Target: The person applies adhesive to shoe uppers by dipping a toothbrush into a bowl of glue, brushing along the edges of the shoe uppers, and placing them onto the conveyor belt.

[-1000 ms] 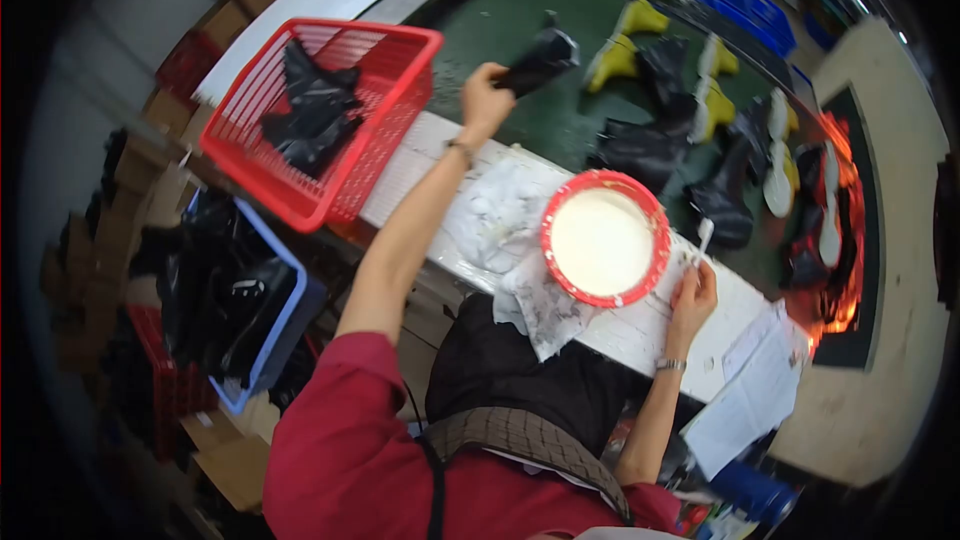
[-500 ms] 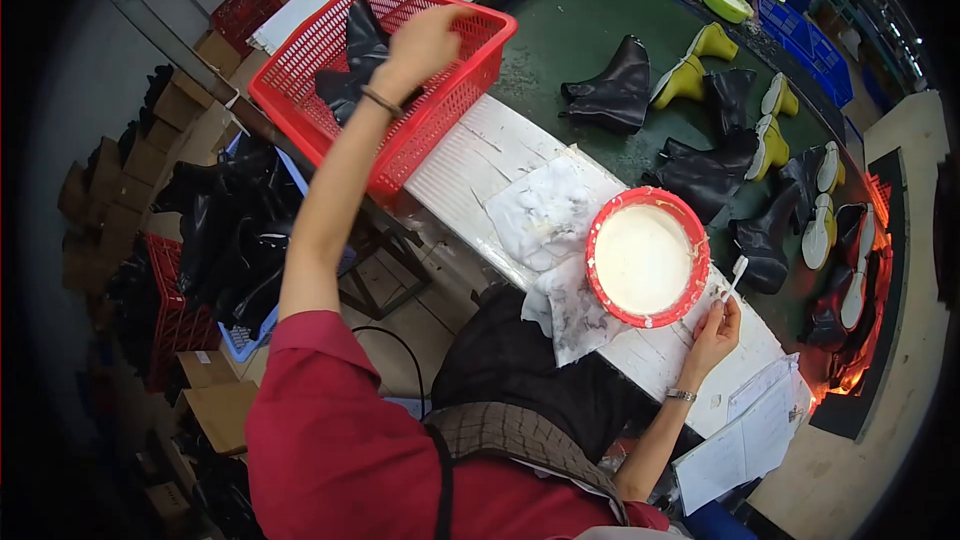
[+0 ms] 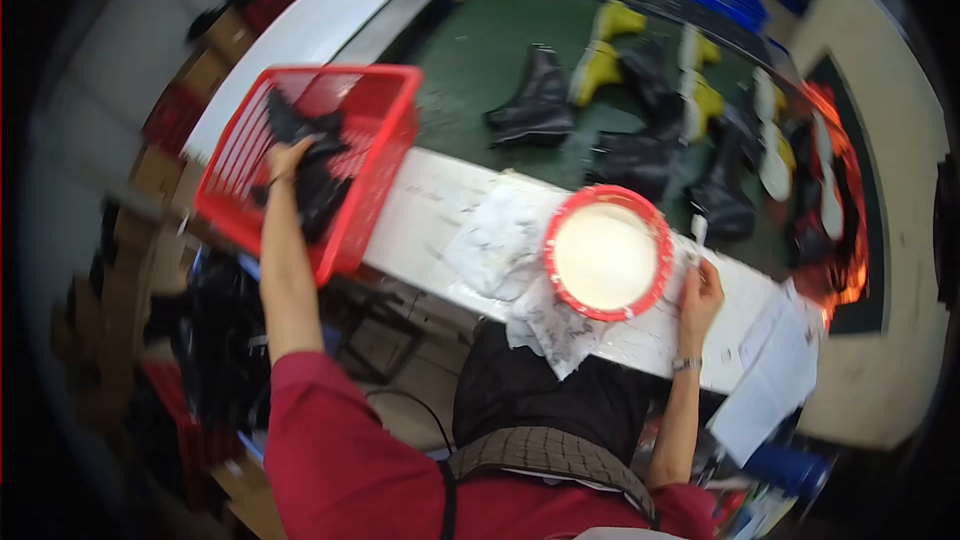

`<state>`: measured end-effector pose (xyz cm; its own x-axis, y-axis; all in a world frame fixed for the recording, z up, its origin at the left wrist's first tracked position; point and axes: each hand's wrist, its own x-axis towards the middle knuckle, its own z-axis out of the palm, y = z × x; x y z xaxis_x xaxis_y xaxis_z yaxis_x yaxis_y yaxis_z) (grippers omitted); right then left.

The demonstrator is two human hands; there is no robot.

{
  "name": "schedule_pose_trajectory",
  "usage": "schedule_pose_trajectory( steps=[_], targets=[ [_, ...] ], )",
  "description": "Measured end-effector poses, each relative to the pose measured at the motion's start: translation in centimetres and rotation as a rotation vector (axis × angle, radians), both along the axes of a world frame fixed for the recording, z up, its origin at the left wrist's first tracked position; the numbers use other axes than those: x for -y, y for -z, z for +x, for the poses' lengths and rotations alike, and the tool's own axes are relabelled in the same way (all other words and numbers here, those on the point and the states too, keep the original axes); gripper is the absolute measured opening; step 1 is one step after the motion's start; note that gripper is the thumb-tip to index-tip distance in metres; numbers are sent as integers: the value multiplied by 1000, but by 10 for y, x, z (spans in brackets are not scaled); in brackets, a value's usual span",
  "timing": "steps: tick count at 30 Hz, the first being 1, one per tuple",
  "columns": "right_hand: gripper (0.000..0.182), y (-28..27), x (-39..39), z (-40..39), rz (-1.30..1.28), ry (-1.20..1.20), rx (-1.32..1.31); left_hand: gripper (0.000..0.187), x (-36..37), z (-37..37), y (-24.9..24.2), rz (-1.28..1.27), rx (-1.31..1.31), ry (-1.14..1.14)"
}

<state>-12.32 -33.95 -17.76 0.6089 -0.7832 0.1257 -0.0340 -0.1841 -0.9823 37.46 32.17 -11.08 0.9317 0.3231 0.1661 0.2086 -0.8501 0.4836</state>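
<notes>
My left hand [image 3: 288, 157] reaches into a red plastic basket [image 3: 365, 240], its fingers closed on a black boot [image 3: 292, 122]; motion blurs the grip a little. More black footwear lies beneath it in the same basket. At the bench's right side, my right hand [image 3: 700, 292] pinches a small white brush [image 3: 698, 230], head up. Just left of that hand stands a red tub [image 3: 562, 285] of creamy white liquid. White stained cloths [image 3: 497, 240] lie beside the tub, one hanging over the bench's front edge.
Behind the white bench [image 3: 420, 210], a green surface [image 3: 465, 60] carries several black boots [image 3: 535, 105] and yellow-and-white soles [image 3: 600, 65]. An orange-glowing opening [image 3: 850, 265] is at right. Papers [image 3: 775, 370] hang at the bench's right end. Piled black boots [image 3: 215, 330] stand lower left.
My left hand has moved from over the basket's far side down onto a boot inside it. My right hand still holds the brush beside the tub. The camera view has turned.
</notes>
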Motion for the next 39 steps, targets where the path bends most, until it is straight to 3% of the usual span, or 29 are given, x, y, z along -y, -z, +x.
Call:
schedule_pose_trajectory(
  steps=[1, 2, 3, 4, 6, 10, 13, 15, 17, 19, 21, 22, 23, 24, 25, 26, 27, 28, 29, 31, 32, 35, 36, 38, 39],
  targets=[
    [26, -8, -5, -2, 24, -7, -16, 62, -28, 33, 24, -105, 113, 12],
    [25, -6, -5, 0, -6, 30, -15, 55, 2, 2, -8, -765, 152, 228],
    [26, -5, -3, -1, 3, 22, -3, 50, -19, 44, -4, -720, 181, 111],
    [25, -9, -5, -1, 28, 12, 6, 51, 6, 24, -45, -536, 275, 103],
    [24, -10, -6, -1, 18, 11, 19, 49, 10, 31, -76, -384, 442, 274],
    [22, -11, -5, 1, 93, 13, 78, 39, 120, -108, -200, -442, 424, 674],
    [21, -11, -5, -1, 146, -6, 80, 40, 193, -221, -239, -316, 235, 931],
    [21, -12, -5, -2, 189, -54, 102, 38, 207, -253, -216, 141, 460, 1040],
    [22, -15, -1, -3, 181, -42, 95, 44, 260, -311, -222, 354, 291, 1045],
    [24, -19, 5, -6, 288, -117, 80, 46, 279, -327, -178, 467, 347, 955],
    [21, -33, 0, 0, 211, -76, 108, 46, 278, -317, -114, 764, 382, 888],
    [20, -45, -3, 2, -141, -93, 112, 50, 282, -321, -91, 820, 299, 870],
    [18, -58, -9, 0, -490, -109, 106, 52, 284, -326, -72, 833, 209, 894],
    [18, -76, -18, -2, -486, -100, 101, 51, 285, -330, -50, 853, 153, 918],
    [17, -98, -26, -4, -595, -162, -78, 53, 288, -336, -37, 815, 22, 932],
    [15, -111, -32, -4, -700, -224, -259, 53, 286, -340, -34, 694, -13, 1037],
    [15, -117, -35, -3, -698, -216, -262, 54, 286, -344, -35, 570, -50, 1138],
    [14, -121, -37, -2, -810, -270, -330, 52, 288, -346, -38, 384, -38, 1196],
    [14, -122, -38, -1, -923, -328, -399, 52, 289, -342, -41, 380, -40, 1202],
    [12, -120, -40, 3, -999, -343, -455, 49, 291, -332, -46, 28, 145, 1205],
    [10, -119, -41, 5, -1071, -359, -503, 46, 300, -334, -62, 8, 291, 1167],
    [12, -121, -41, 6, -1110, -400, -560, 92, 299, -306, -64, 354, 442, 1033],
    [12, -126, -42, 4, -1111, -403, -560, 92, 291, -292, -52, 353, 441, 1030],
    [15, -138, -42, -2, -904, -451, -453, 120, 278, -259, -26, 125, -36, 1019],
    [15, -139, -41, -5, -906, -450, -458, 120, 274, -249, -28, 120, -37, 1021]
  ],
)
